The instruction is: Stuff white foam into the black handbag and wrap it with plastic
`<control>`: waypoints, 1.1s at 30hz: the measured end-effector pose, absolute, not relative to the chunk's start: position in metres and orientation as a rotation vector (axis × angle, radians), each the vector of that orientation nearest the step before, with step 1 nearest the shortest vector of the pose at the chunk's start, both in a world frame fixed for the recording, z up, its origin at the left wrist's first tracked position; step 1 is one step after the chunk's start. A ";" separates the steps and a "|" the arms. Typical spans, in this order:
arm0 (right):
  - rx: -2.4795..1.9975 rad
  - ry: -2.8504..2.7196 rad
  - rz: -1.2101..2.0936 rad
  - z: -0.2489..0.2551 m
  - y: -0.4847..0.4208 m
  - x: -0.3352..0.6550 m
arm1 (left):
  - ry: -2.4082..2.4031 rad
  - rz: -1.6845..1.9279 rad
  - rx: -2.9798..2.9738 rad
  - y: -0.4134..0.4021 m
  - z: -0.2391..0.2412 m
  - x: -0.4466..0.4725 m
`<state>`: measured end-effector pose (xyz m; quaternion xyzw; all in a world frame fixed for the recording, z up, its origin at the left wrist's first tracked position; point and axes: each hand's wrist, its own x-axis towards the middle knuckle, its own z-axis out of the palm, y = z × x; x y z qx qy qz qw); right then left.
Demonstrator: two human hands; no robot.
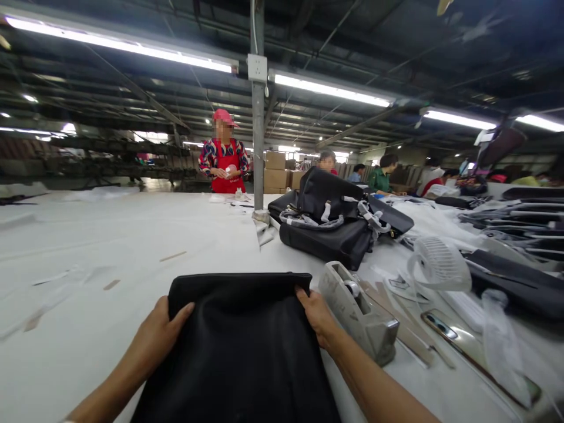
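Observation:
A black bag (242,346), smooth and leather-like, lies in front of me with its straight edge pointing away. My left hand (165,326) grips its left side near the far corner, thumb on top and fingers hidden beneath. At the far right corner, my right hand (315,314) holds the edge, with the thumb on the upper face. Just beyond that hand stands a grey tape dispenser (359,311). The bag's near end runs out of view at the bottom.
Black bags with wrapped handles (328,220) are piled by a grey post (258,129). A small white fan (438,264), a phone (480,352) and clear plastic wrap (502,335) lie to the right. Paper scraps dot the white table (145,235). A person in a red apron (227,164) stands across it.

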<state>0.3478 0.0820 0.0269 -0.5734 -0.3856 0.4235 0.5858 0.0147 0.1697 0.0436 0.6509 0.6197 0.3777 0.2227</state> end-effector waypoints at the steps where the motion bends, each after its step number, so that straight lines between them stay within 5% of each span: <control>1: -1.306 -0.877 1.037 0.026 0.081 0.349 | 1.689 1.035 1.789 0.169 0.035 0.014; 8: -1.265 -0.836 1.327 0.029 0.069 0.362 | 1.594 0.889 1.540 0.156 0.019 0.022; 14: -1.590 -1.151 0.942 0.013 0.071 0.374 | 1.968 0.599 1.991 0.127 0.013 0.035; 20: -1.598 -1.419 0.666 0.005 0.082 0.381 | 1.993 1.308 2.466 0.113 0.009 0.026; 22: -1.613 -1.428 0.659 0.004 0.084 0.382 | 1.694 1.392 2.795 0.110 0.020 0.026; 26: -1.632 -1.431 0.672 0.002 0.084 0.382 | 0.980 0.995 3.137 0.107 0.067 0.043; 33: -1.599 -1.419 0.742 0.011 0.080 0.381 | 1.177 0.706 2.840 0.154 0.122 0.090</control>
